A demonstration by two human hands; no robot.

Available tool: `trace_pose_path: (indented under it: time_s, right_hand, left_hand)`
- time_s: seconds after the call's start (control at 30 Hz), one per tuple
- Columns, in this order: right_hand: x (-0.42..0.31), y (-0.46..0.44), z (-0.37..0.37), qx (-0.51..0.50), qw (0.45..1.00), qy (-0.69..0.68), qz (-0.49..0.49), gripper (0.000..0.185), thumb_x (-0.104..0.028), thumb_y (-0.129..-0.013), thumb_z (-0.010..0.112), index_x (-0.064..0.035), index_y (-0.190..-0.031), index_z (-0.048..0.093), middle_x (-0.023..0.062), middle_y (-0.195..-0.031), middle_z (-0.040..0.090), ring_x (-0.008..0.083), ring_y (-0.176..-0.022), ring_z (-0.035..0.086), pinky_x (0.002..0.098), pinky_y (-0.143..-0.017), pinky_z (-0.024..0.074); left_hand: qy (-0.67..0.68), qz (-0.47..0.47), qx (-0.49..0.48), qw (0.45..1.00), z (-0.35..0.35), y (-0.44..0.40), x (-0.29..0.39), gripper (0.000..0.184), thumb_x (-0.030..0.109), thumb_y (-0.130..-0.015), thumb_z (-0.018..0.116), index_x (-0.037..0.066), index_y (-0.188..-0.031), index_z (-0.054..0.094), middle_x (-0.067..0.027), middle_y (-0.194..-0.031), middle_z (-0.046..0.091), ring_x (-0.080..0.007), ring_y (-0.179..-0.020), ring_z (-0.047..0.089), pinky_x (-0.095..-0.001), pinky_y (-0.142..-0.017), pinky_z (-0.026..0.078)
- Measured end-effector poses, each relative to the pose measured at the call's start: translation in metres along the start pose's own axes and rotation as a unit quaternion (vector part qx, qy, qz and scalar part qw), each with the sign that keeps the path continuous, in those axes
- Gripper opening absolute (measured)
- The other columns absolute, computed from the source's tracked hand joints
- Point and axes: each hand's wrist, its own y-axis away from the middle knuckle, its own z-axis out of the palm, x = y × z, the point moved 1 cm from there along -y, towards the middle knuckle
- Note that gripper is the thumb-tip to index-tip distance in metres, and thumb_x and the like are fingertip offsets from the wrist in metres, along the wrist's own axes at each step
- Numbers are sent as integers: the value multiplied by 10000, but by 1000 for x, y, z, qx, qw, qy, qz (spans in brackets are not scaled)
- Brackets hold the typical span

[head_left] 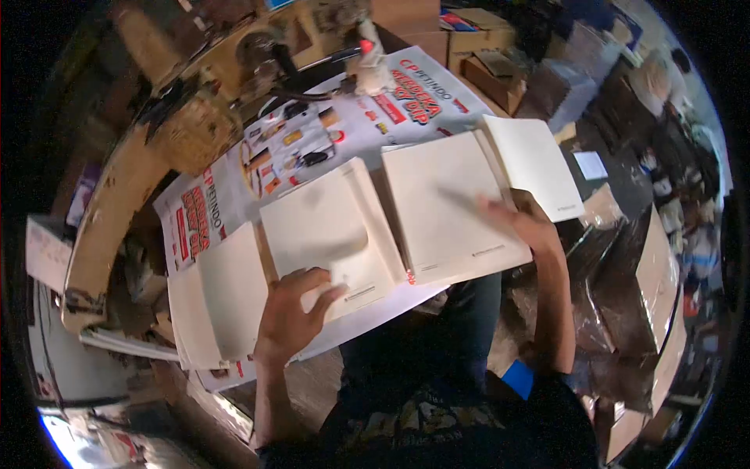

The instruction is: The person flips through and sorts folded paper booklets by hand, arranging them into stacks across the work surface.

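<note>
Several stacks of cream paper sheets lie side by side on a printed banner [359, 117]. My left hand [295, 309] rests at the lower left corner of the middle-left stack [312, 219], its fingers apart and slightly curled. Over the right edge of the middle-right stack [445, 203] is my right hand [527, 219], thumb and fingers spread on the top sheet. Beyond it, another stack [535, 164] sits at the far right, and a further one [230, 289] at the far left. Small print shows near the lower edges of the sheets.
A machine with a wooden body [195, 129] stands behind and to the left. Cardboard boxes [480, 39] are at the back. Plastic-wrapped packages [625, 273] sit at the right, near a small white card [590, 166]. My knee is under the front edge.
</note>
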Motion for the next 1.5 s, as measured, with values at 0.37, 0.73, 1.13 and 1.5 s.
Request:
trace_pose_path:
  time_s: [0.37,0.73,1.13,1.5]
  right_hand:
    - [13,16,114,-257,943,-99,-185,303,-124,-892,619,9,-1164,611,66,-1024,677,142,-883,627,277,-812,507]
    - [0,56,183,-229,916,131,-301,409,-244,-854,687,59,-1117,606,89,-992,675,173,-895,639,266,-840,496]
    - [31,88,300,-448,872,-107,-166,533,-272,-953,531,9,-1383,385,124,-1304,531,203,-1205,470,324,-1059,327]
    - [21,126,334,-540,830,-50,-131,610,-275,-912,644,-57,-1396,345,227,-1341,480,275,-1202,540,380,-932,492]
  left_hand:
    - [-176,-76,32,981,-65,89,-57,851,440,-561,884,102,-1254,525,-193,-1358,482,-386,-1263,460,-523,-1093,303]
    - [80,-218,187,955,-81,125,-104,233,100,-786,755,-28,-960,670,-100,-810,700,-169,-720,682,-288,-682,520]
    - [376,-155,389,826,-73,170,-191,406,289,-988,497,25,-1294,539,-108,-1282,579,-223,-1206,525,-344,-1009,408]
    - [131,-211,415,875,-136,199,-290,235,186,-865,706,28,-1023,635,-48,-844,661,-111,-717,608,-258,-631,495]
